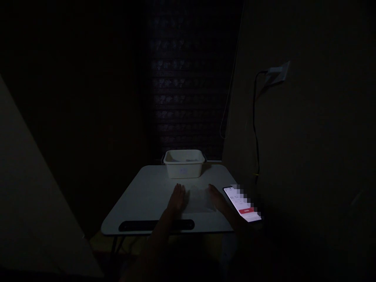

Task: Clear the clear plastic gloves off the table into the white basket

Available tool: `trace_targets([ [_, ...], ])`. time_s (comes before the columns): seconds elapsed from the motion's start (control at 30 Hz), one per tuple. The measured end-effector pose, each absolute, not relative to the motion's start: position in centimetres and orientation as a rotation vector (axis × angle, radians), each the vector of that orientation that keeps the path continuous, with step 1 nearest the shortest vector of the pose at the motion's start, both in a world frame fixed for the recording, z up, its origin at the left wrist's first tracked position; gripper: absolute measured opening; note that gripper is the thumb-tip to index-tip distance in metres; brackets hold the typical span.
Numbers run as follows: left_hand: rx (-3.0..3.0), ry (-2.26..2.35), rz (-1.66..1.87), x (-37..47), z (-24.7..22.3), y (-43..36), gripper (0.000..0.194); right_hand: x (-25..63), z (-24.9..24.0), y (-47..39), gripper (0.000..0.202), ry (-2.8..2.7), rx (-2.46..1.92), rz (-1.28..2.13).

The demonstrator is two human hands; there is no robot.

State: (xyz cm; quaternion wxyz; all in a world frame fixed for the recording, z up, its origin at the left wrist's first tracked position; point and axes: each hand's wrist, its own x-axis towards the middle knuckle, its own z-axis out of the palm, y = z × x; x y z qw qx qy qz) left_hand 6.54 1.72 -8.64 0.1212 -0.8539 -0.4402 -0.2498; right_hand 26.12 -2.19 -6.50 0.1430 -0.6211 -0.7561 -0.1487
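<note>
A thin, pale, see-through sheet or bag (200,199) lies flat on the white table (135,196), between my two hands. My left hand (176,199) rests at its left edge, fingers stretched forward. At its right edge is my right hand (216,197), laid down with its fingers extended; the dim light hides their detail. Behind the sheet stands a white plastic tub (184,170) with something pale inside that I cannot make out.
A lit phone (241,204) lies at the table's right edge. A dark slotted strip (138,225) runs along the front edge. On the right wall a cable (254,117) hangs from a socket (279,74). A dark blind (188,90) is behind.
</note>
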Motion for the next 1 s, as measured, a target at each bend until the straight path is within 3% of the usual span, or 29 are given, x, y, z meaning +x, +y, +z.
trace_targets([
  [0.1, -2.515, -1.335, -0.526, 6.6, -8.0, 0.8, 0.042, 25.7, -6.4, -2.6, 0.032, -2.175, -1.768, -0.432],
  [0.37, -2.489, -1.461, -0.294, 8.8, -6.8, -1.9, 0.048, 24.2, -6.7, -3.8, 0.048, -2.267, -1.781, -0.302],
  [1.0, -2.511, -1.504, -0.229, 8.5, -6.5, -1.7, 0.048, 24.5, -6.3, -3.7, 0.045, -2.258, -1.845, -0.171],
])
